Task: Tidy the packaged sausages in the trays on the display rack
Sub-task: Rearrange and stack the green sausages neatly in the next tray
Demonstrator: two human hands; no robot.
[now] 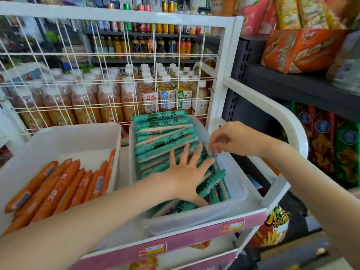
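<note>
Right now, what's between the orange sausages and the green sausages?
In the head view, the two trays' white walls and a narrow bare strip of rack between them separate the orange sausages from the green sausages.

1. A white wire grid panel (109, 75) is standing behind the rack, framed by a white post (224, 71).
2. Tea bottles (165, 94) with white caps are crowding together beyond the grid.
3. Further back, a dark shelf (144, 33) is carrying drink cans (167, 8) and smaller bottles.
4. A dark metal shelving unit (292, 82) is standing on the right, holding an orange snack box (300, 49).
5. Colourful snack bags (331, 145) are filling the level beneath it.
</note>
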